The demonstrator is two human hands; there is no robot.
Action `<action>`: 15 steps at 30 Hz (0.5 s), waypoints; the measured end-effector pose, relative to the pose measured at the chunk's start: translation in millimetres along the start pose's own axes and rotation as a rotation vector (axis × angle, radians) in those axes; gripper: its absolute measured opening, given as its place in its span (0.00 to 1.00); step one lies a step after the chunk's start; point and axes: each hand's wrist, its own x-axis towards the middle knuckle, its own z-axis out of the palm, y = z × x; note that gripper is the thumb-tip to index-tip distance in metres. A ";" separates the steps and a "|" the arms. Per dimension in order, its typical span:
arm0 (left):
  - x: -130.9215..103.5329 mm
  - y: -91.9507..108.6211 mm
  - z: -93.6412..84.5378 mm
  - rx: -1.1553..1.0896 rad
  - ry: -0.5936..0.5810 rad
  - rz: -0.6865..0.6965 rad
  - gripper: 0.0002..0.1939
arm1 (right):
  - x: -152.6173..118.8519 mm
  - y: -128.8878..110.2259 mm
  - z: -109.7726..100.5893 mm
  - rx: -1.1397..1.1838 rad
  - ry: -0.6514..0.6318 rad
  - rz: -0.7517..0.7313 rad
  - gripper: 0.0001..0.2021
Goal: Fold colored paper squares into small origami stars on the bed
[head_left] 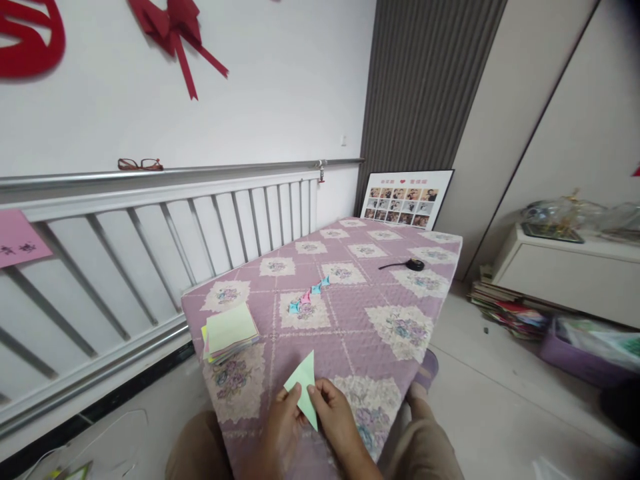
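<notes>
A light green sheet of paper [307,373], folded to a pointed shape, is held above the near end of the table. My left hand [286,420] pinches its left side with the thumb on top. On the right side my right hand [333,410] grips it too, thumb and fingers closed on the edge. A stack of coloured paper [233,330] with a pale green sheet on top lies to the left. Farther off, several small folded paper pieces, blue ones [294,308] and a pink one [305,298], form a slanting row.
The table wears a purple flowered cloth [345,333]. A black tape measure [415,265] lies at its right. Beyond the far edge leans a photo board [407,200]. A white radiator [225,227] runs along the left, with glasses [140,164] on the pipe above. A purple bin [575,360] stands right.
</notes>
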 end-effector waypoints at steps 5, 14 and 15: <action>7.6 6.9 -16.7 0.230 0.018 0.036 0.21 | -1.2 -0.7 -0.9 0.009 0.008 -0.002 0.18; 9.3 16.6 -28.2 0.160 -0.078 -0.061 0.22 | -1.0 -5.3 -6.6 0.268 0.021 0.062 0.18; 9.1 17.8 -28.5 0.142 -0.070 -0.081 0.22 | -1.7 -4.9 -4.6 0.314 0.024 0.076 0.18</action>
